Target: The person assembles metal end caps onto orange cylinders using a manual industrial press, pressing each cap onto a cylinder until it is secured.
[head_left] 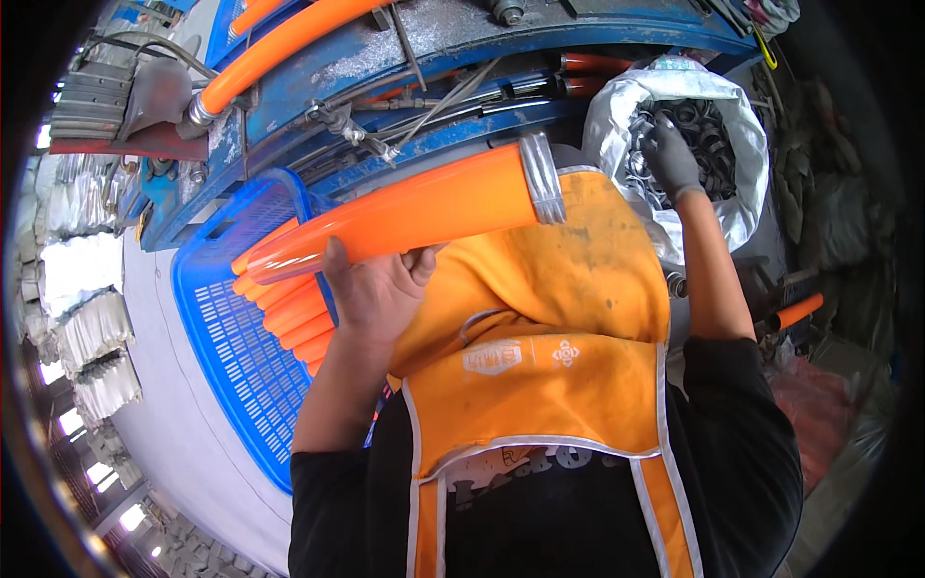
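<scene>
My bare left hand (pixel 374 294) is closed around the underside of a thick, glossy orange tube (pixel 414 207), held tilted across my lap. A silver metal collar (pixel 542 178) sits round the tube's right end. My right hand (pixel 672 164), in a dark grey glove, reaches into a white woven sack (pixel 752 159) at the upper right. Dark and silvery rings (pixel 708 144) fill the sack. The right fingers are bent together among the rings, and whatever they hold is hidden.
A blue plastic basket (pixel 231 356) with several orange tubes (pixel 294 313) stands at my left. Ahead is a blue metal bench (pixel 424 48) with another orange tube (pixel 289 48) on it. A short orange tube (pixel 798 311) lies at the right. Stacked pale bundles (pixel 87 270) line the far left.
</scene>
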Demonstrator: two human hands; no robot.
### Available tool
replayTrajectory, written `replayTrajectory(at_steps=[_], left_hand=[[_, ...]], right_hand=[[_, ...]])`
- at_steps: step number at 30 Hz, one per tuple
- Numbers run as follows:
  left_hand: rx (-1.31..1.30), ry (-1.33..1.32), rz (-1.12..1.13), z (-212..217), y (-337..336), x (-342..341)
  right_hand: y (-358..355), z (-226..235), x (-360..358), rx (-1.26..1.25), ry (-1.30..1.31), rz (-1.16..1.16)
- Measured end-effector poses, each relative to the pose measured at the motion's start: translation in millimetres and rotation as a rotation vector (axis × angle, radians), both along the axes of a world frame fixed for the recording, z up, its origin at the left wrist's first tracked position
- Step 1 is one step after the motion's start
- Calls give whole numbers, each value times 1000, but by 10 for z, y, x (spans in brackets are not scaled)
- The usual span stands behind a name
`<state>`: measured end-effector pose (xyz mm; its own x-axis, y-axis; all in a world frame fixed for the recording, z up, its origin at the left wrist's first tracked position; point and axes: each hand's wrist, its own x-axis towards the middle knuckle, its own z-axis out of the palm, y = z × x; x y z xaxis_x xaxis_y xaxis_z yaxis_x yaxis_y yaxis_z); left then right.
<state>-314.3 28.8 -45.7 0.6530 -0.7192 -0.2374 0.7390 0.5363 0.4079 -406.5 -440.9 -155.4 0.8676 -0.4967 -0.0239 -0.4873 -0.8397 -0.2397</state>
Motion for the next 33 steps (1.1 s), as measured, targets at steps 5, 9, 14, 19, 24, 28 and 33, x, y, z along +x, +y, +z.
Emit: replayTrajectory(at_steps=[5,9,14,19,24,28,33], left_hand=[[74,-163,229,147,-42,103],[257,-654,414,556,182,383],[1395,-1131,328,965,537,436],[1341,-1510,10,855,168,151],[1291,-1428,-496,689,-32,-71],[1255,-1389,-523,636,-11,-106],[1258,-1381,-554,522,-6,-145]], right_hand=[[-105,-673,-174,-2,345,-127],[-271,-775,-260,92,295,-111],[-341,-541,-467,1177,-436,-467],[566,554,-289,1105,-755,33],[1487,1295,-265,1702,-690,81],[1380,1347,-251,1447,-579,217],[1337,1345,-277,1241,-541,343]])
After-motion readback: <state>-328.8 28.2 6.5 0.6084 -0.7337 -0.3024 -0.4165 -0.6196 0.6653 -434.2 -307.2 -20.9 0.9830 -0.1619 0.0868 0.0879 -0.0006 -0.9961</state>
